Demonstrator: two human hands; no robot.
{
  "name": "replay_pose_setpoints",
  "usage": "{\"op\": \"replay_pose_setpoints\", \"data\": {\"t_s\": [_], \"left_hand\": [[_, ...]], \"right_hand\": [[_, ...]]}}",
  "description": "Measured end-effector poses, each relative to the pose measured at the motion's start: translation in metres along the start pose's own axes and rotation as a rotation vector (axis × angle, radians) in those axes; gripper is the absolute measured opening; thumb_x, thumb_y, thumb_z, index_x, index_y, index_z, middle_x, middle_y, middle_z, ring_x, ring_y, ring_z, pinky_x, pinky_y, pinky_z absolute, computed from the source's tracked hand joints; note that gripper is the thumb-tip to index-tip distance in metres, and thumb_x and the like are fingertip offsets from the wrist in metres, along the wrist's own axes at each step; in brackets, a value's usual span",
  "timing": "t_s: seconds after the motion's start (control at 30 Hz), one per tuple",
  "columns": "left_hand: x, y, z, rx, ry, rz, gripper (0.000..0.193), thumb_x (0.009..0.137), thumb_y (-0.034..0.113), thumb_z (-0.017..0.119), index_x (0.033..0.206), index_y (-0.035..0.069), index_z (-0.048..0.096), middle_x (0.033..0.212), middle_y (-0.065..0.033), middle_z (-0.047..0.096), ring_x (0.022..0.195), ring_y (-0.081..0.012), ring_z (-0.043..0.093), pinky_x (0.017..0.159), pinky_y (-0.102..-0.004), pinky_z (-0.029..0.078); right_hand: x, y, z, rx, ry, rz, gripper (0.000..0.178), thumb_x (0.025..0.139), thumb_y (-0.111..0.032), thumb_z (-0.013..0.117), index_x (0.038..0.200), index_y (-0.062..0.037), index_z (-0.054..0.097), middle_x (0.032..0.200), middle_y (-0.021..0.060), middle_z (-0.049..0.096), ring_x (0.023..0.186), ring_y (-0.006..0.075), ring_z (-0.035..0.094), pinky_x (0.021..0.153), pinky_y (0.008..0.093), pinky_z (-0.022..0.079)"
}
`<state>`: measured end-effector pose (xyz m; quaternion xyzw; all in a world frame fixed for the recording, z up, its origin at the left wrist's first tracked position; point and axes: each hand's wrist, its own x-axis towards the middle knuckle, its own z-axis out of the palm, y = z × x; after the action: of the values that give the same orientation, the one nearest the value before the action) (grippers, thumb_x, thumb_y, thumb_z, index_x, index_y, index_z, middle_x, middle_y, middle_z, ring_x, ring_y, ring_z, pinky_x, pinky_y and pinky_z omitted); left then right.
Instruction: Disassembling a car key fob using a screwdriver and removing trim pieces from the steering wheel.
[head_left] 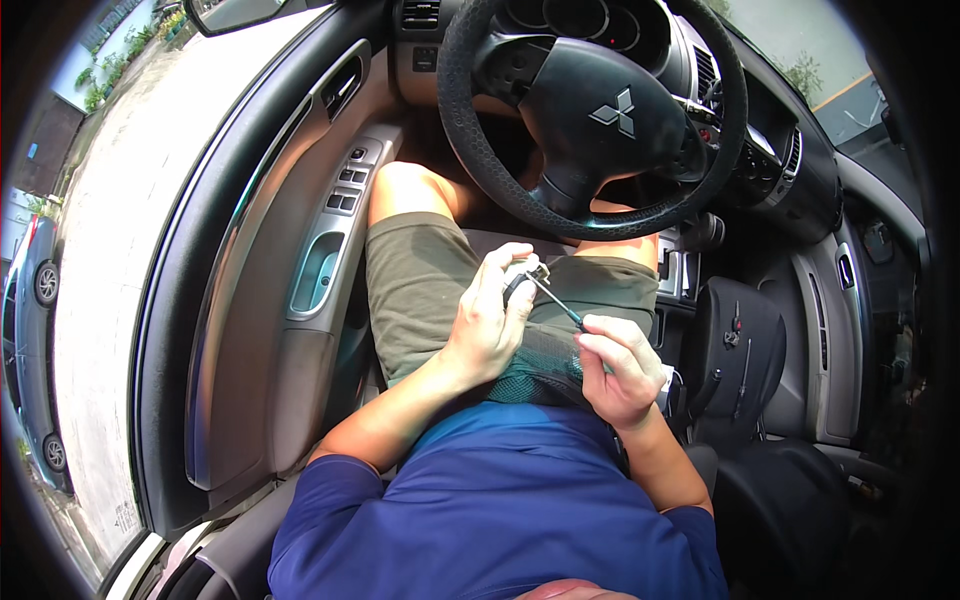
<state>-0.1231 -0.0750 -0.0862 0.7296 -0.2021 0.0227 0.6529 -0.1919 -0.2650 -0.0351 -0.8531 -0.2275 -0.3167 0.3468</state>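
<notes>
Above my lap, my left hand [485,325] is closed around a small black part [517,285] with a brass-coloured metal piece at its end. Its exact kind is too small to tell, and my fingers cover some of it. Between the fingertips of my right hand [622,372] is a thin screwdriver [556,301]. The metal shaft slants up and left, its tip at or very near the metal piece; I cannot tell whether they touch. Most of the screwdriver's handle is hidden in my fingers. Dark green mesh [525,375] lies across my lap below both hands.
The steering wheel [592,230] stands just beyond my hands. On the left, the car door [255,340] has window switches [347,190] and a pull pocket. A gear lever [706,232] and a black bag [735,350] are to the right. A parked car [35,330] shows outside.
</notes>
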Motion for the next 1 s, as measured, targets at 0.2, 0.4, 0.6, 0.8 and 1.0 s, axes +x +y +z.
{"op": "replay_pose_setpoints", "data": {"t_s": [0.2, 0.4, 0.6, 0.8, 1.0], "left_hand": [[-0.003, 0.003, 0.010, 0.052, 0.066, -0.022, 0.038, 0.101, -0.004, 0.061, 0.138, -0.001, 0.051, 0.117, -0.0206, 0.065, 0.104, -0.0313, 0.071, 0.091, -0.0374, 0.056], [-0.004, -0.009, 0.012, 0.199, 0.142, 0.167, 0.035, 0.102, -0.004, 0.059, 0.136, -0.003, 0.053, 0.116, -0.0192, 0.065, 0.099, -0.0267, 0.071, 0.088, -0.0350, 0.056], [-0.004, -0.009, 0.005, 0.251, 0.057, 0.119, 0.036, 0.099, -0.004, 0.063, 0.134, -0.004, 0.055, 0.121, -0.0216, 0.065, 0.105, -0.0346, 0.071, 0.093, -0.0389, 0.057], [-0.001, -0.004, 0.000, 0.320, 0.006, 0.215, 0.039, 0.097, -0.004, 0.066, 0.135, -0.004, 0.056, 0.124, -0.0229, 0.065, 0.109, -0.0370, 0.070, 0.095, -0.0406, 0.056], [0.000, -0.008, 0.005, 0.316, -0.016, 0.221, 0.042, 0.091, -0.007, 0.068, 0.132, 0.000, 0.062, 0.126, -0.0216, 0.066, 0.117, -0.0382, 0.066, 0.100, -0.0426, 0.055]], "right_hand": [[-0.006, -0.010, 0.009, -0.010, 0.081, 0.236, 0.017, 0.086, 0.007, 0.079, 0.101, 0.0006, 0.074, 0.094, 0.0164, 0.074, 0.076, 0.0220, 0.074, 0.068, 0.0307, 0.060], [-0.024, 0.004, 0.010, 0.795, 0.049, 1.172, 0.021, 0.102, -0.015, 0.071, 0.112, 0.0031, 0.066, 0.086, 0.0061, 0.068, 0.070, 0.0098, 0.063, 0.062, 0.0235, 0.049], [-0.019, 0.016, 0.015, -0.072, -0.104, 0.132, 0.021, 0.099, -0.013, 0.074, 0.111, 0.0016, 0.065, 0.078, 0.0086, 0.062, 0.059, 0.0165, 0.059, 0.054, 0.0315, 0.049], [-0.020, 0.016, 0.004, 1.637, -0.142, 1.567, 0.032, 0.114, -0.031, 0.047, 0.113, -0.0032, 0.063, 0.068, -0.0004, 0.049, 0.050, 0.0039, 0.032, 0.045, 0.0223, 0.026], [-0.015, 0.006, 0.004, -0.120, -0.128, 0.121, 0.012, 0.087, -0.003, 0.077, 0.097, -0.0034, 0.071, 0.083, 0.0125, 0.073, 0.067, 0.0290, 0.071, 0.062, 0.0376, 0.057]]}}
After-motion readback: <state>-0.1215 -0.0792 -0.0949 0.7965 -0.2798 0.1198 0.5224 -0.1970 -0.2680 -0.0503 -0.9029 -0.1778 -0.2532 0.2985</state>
